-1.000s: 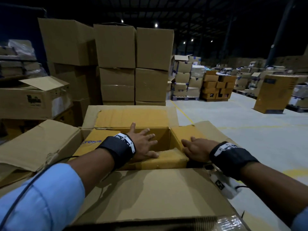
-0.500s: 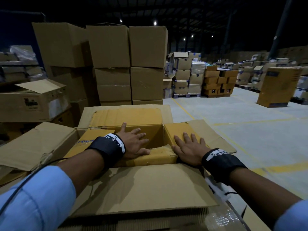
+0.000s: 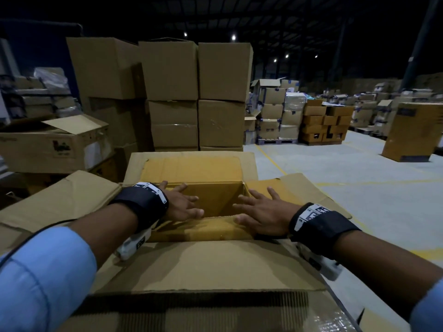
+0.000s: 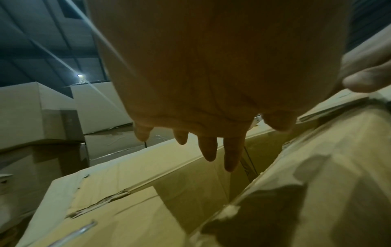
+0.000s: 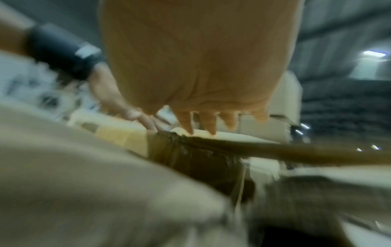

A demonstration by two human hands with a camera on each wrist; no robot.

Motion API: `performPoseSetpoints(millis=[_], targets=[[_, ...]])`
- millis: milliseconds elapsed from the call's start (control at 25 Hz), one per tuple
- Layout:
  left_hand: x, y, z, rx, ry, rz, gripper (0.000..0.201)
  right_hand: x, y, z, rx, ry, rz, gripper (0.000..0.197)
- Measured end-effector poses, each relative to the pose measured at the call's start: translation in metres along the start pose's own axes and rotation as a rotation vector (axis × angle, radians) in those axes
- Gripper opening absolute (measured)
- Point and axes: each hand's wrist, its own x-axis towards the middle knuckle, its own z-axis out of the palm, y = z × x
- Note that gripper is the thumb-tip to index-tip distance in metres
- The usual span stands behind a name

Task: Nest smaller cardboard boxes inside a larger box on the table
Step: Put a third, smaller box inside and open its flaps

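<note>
A large brown cardboard box [image 3: 72,200] lies before me with its four flaps spread wide. Nested in it sits a smaller yellowish box [image 3: 211,200], also with its flaps open. My left hand [image 3: 182,204] hovers over the left side of the inner box [image 4: 190,192], fingers spread and straight, holding nothing. Over the right side my right hand [image 3: 261,209] is spread the same way, palm down, above the near yellow flap [image 3: 203,230]. In the right wrist view the picture is blurred; my right hand's fingers [image 5: 208,123] hang straight above a box edge [image 5: 232,145].
Tall stacks of closed cartons [image 3: 196,92] stand just behind the box. An open carton [image 3: 55,144] sits at the left. Pallets of boxes [image 3: 323,123] and a lone carton [image 3: 412,133] stand across the grey floor [image 3: 359,188] at the right.
Both hands have lifted off the inner box's flaps and now hover with fingers spread. The right hand moved up and inward from the right flap.
</note>
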Motion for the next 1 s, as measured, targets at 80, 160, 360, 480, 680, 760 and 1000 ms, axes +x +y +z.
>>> performPoseSetpoints(millis=[80, 160, 360, 480, 680, 760, 1000], targets=[[0.002, -0.011, 0.007, 0.021, -0.042, -0.041, 0.072, 0.001, -0.004, -0.006, -0.060, -0.044, -0.036, 0.071], [0.003, -0.021, 0.018, 0.036, -0.072, -0.070, 0.075, -0.001, -0.005, -0.015, -0.059, -0.066, -0.037, 0.071], [-0.011, -0.036, 0.031, 0.034, -0.057, -0.094, 0.067, 0.013, -0.021, -0.036, -0.124, -0.068, -0.064, 0.073], [-0.024, -0.039, 0.028, 0.126, 0.016, -0.077, 0.052, 0.032, -0.048, -0.037, -0.105, -0.132, -0.105, 0.069], [-0.050, -0.041, 0.017, 0.487, 0.235, -0.049, 0.034, 0.049, -0.084, -0.038, -0.052, -0.189, -0.172, 0.065], [-0.059, -0.045, 0.022, 0.652, 0.263, -0.147, 0.026, 0.051, -0.091, -0.039, -0.066, -0.188, -0.179, 0.066], [-0.079, -0.087, 0.068, 0.193, 0.129, -0.424, 0.058, 0.053, -0.106, -0.039, -0.074, -0.184, -0.215, 0.067]])
